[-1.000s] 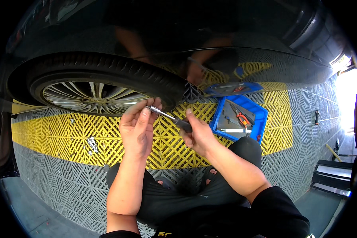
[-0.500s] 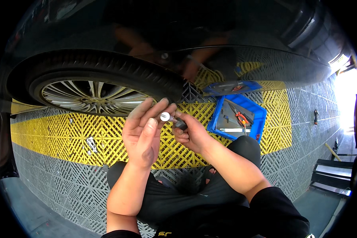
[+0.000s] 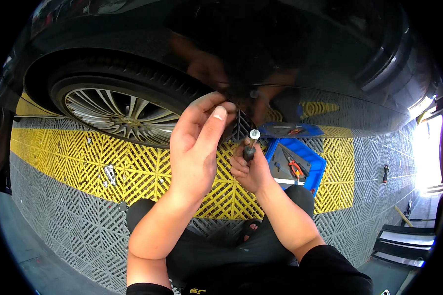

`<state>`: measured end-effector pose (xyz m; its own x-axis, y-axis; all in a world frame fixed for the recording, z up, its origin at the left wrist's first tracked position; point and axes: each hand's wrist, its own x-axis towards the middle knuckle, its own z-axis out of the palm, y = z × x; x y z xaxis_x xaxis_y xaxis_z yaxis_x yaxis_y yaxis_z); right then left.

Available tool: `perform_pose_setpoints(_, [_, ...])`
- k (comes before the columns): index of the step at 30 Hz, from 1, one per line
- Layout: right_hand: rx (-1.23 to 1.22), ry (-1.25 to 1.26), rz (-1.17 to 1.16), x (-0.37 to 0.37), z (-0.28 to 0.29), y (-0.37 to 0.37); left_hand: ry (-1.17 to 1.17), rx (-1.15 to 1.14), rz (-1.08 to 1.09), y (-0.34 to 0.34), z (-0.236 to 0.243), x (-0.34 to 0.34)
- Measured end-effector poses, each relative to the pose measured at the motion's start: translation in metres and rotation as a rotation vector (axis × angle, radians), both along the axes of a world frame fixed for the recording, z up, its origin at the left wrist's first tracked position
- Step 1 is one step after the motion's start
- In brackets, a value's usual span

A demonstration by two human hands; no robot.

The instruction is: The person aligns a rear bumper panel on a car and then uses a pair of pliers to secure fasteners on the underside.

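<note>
Gripping driver [image 3: 249,153], R hand [image 3: 254,172] is clamped round its dark handle, just L of blue tray [image 3: 316,175]; L hand [image 3: 194,153], farther L of tray, has fingers curled, can't tell if anything's held. Poss. risk: loose grip → bright tip scratches car panel [image 3: 330,59] beyond tray, or driver drops on floor grating [image 3: 142,167].

Two hands [image 3: 196,147] [image 3: 253,173], one held tool [image 3: 249,153], one wheel [image 3: 125,117] and one tray [image 3: 319,172] show.

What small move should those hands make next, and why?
Perhaps raise the driver toward the left hand: the right hand grips its handle with the shiny end free, and the left is raised in front of the tyre. What the left one touches is hard to tell.
</note>
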<state>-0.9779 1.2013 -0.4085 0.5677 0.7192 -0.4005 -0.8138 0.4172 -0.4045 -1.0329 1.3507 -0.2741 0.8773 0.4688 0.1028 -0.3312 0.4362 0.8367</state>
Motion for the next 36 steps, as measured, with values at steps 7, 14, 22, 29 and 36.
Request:
perform_pose_setpoints(7, [-0.09,-0.017,-0.048,-0.003,0.009,-0.002,0.03,-0.144,-0.08,0.002,0.008,-0.001])
perform_pose_setpoints(14, [-0.148,-0.033,-0.106,-0.002,0.018,-0.001,-0.067,-0.112,-0.175,0.005,0.009,0.009])
perform_pose_setpoints(22, [-0.158,-0.136,-0.117,0.003,0.008,0.006,-0.265,-0.27,-0.179,0.012,0.006,0.028])
perform_pose_setpoints(29, [-0.178,-0.083,-0.223,0.003,0.025,0.031,-0.392,-0.145,-0.198,0.023,-0.012,0.036])
perform_pose_setpoints(36, [-0.167,-0.063,-0.238,0.008,0.028,0.035,-0.259,0.022,-0.078,0.026,-0.005,0.033])
